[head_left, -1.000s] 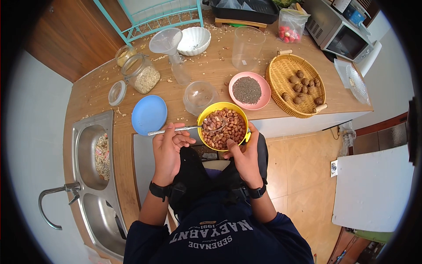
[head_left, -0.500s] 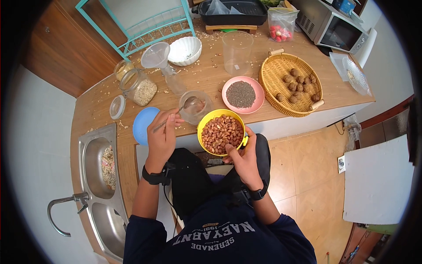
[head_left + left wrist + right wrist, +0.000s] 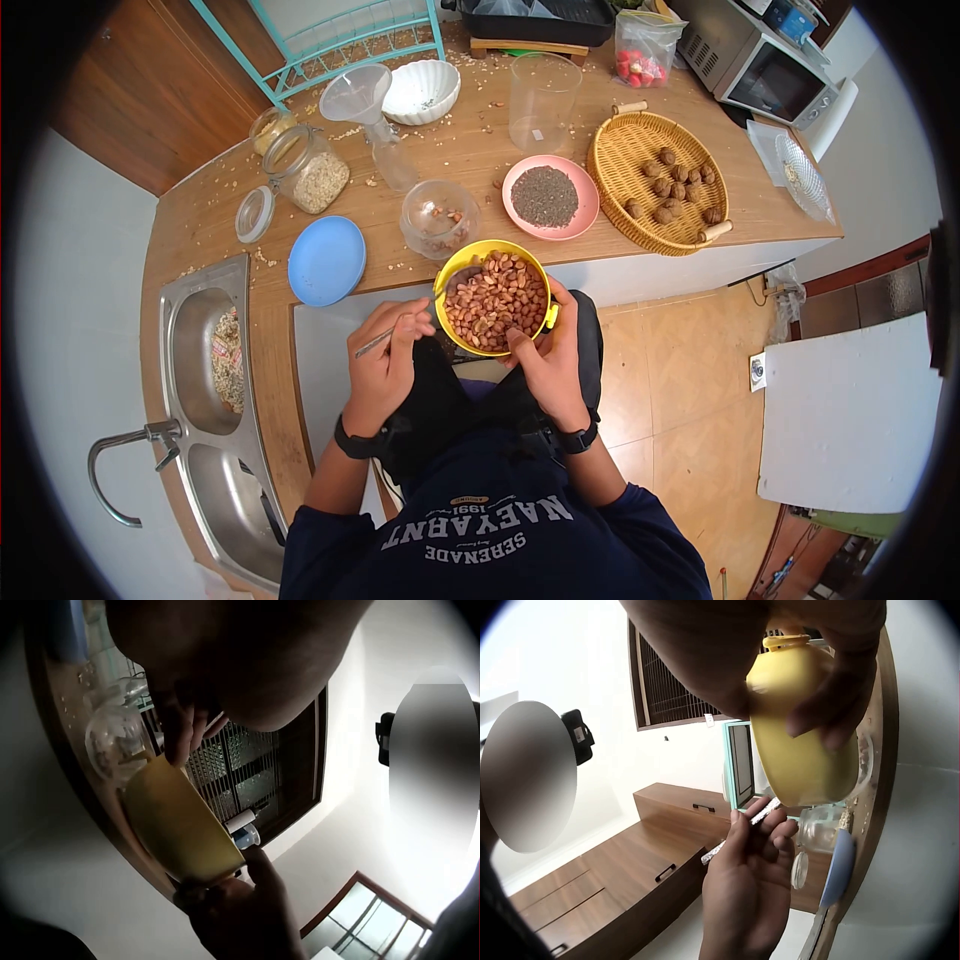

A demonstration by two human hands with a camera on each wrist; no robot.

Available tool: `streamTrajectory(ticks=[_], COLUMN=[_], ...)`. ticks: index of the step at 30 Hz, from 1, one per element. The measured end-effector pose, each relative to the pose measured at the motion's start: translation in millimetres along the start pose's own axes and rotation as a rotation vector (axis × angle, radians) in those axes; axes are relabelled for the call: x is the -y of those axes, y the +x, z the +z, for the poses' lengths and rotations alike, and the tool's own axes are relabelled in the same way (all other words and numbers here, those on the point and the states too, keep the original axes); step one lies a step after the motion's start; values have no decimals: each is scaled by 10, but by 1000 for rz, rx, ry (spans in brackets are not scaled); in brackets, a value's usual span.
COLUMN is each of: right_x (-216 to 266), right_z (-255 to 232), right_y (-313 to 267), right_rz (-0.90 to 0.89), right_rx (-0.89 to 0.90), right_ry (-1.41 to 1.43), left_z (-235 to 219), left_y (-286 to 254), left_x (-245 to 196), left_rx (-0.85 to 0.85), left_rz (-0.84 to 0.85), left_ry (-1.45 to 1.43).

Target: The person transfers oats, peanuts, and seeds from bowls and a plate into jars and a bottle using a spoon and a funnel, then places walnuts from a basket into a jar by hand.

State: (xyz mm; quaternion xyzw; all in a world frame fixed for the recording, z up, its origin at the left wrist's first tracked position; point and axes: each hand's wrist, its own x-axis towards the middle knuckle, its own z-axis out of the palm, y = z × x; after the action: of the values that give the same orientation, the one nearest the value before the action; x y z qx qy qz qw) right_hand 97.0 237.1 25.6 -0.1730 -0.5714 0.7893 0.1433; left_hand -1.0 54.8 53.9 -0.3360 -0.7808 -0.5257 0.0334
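At the lower centre of the frame, over your lap, your right hand (image 3: 550, 365) grips the yellow bowl (image 3: 485, 246), thumb hooked over the rim and fingers curled against the outside, likely to steady it. It is filled with peanuts (image 3: 505, 300) and sits just below the counter edge, probably so you can reach into it.

Just left of it, your left hand (image 3: 385, 345) pinches the metal spoon (image 3: 372, 345) by its handle, fingers bent close around it; the spoon's head seems to lie at the left side of the peanuts, partly lost among them.

Just beyond the yellow bowl stands the round clear bowl (image 3: 425, 195), a few peanuts inside, near enough that the spoon would travel little between the two. The blue plate (image 3: 327, 262) lies to its left, and the pink plate (image 3: 588, 200) to its right keeps small dark seeds (image 3: 545, 197) together.

Farther back, the oat jar (image 3: 318, 180) leans at upper left, and the wicker basket (image 3: 620, 155) at upper right corrals walnuts (image 3: 663, 187).
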Motion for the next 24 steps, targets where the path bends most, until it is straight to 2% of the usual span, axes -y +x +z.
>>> streamTrajectory(ticks=[2,3,5,6,8,11,16,21,24], right_x=[-19,-27,-52,-48,-11,-27,-5,-91,-130], right_z=[5,1,-3,7,41,35,48,61,33], right_y=[-10,-2,-1,-14,-13,-1,-4,8,42], right_rz=[12,11,29,37,6,2,-5,-17,35], right_rx=[-31,-31,-9,-5,1,6,-10,-20,-25], right_ry=[18,16,19,16,-38,17,23,54,58], left_z=[104,143,190,188,176,73,13,101,68], left_y=[-158,-169,-211,-219,-158,-97,-60,-177,-140], left_x=[41,60,74,78,94,103,82,200,190], left_rx=[-104,-106,-156,-161,-214,-238,-279,-268,-271], left_rz=[-279,-278,-534,-542,-657,-670,-605,-699,-643], left_ry=[-240,-243,-516,-516,-701,-803,-767,-790,-766])
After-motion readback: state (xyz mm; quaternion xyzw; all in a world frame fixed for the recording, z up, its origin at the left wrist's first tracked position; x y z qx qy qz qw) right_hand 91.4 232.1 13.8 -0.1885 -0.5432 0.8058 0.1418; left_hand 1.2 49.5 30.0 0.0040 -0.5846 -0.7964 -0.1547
